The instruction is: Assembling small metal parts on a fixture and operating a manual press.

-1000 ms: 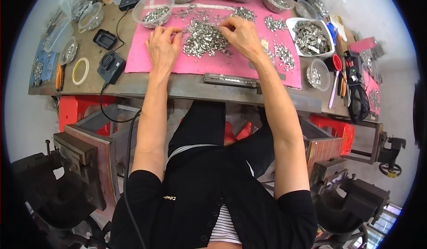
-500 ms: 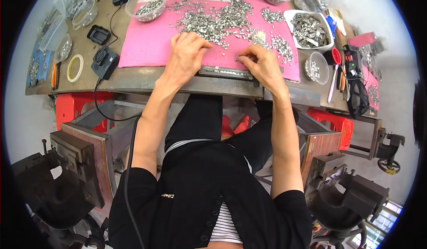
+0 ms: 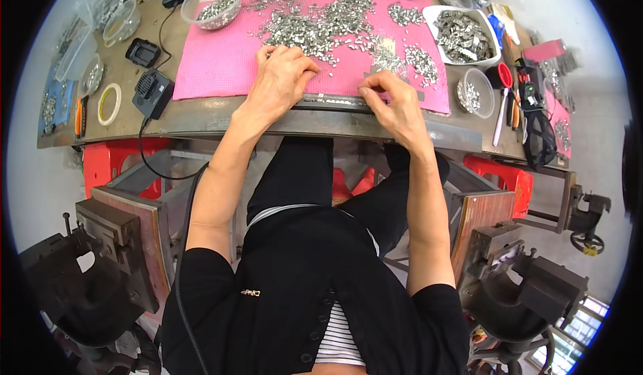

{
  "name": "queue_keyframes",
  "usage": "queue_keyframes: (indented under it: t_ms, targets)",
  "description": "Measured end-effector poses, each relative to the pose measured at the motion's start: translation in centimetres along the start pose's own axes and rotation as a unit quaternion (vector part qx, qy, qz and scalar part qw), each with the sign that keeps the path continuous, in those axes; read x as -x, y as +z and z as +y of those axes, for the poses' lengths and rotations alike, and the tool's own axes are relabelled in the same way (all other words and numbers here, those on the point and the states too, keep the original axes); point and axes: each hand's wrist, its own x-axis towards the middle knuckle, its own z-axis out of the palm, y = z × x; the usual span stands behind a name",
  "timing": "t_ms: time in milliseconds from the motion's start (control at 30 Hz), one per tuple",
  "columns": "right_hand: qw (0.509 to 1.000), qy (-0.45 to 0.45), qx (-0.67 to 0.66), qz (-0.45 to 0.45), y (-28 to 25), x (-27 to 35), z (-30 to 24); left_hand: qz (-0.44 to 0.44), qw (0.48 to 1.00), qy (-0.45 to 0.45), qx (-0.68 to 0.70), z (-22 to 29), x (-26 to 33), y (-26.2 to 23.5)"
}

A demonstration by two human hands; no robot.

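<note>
My left hand (image 3: 278,80) is curled over the near edge of the pink mat (image 3: 214,73), at the left end of a narrow metal bar (image 3: 338,100). Its thumb and index finger come together, and whatever they may hold is too small to make out. By the bar's right end my right hand (image 3: 398,107) is closed in a pinch; nothing I can name shows between the fingertips. Small shiny pieces sit in a row along the bar. Beyond both hands spreads a pile of small silvery metal pieces (image 3: 315,30), with a smaller heap (image 3: 420,65) to the right.
A clear round tub (image 3: 189,7) of pieces stands at the mat's far left. To the right are a white container (image 3: 495,43) of metal parts, a clear bowl (image 3: 485,104) and a red spoon (image 3: 504,75). A black charger (image 3: 154,92) and tape roll (image 3: 104,105) lie left.
My right hand has shifted slightly nearer to me, and its fingertips sit lower beside the bar. My left hand stays in nearly the same place. The whole view has shifted a little.
</note>
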Motion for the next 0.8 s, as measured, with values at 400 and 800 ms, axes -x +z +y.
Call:
queue_keyframes:
  t_ms: [400, 800]
  targets:
    - [0.986, -0.103, 0.12, 0.051, 1.4, 2.2, -0.2, 0.037, 0.999, -0.017, 0.004, 1.7, 0.4, -0.2]
    - [0.977, 0.059, -0.069, 0.191, 1.4, 4.1, 2.6, 0.053, 0.987, 0.006, 0.149, 6.2, 1.3, 2.2]
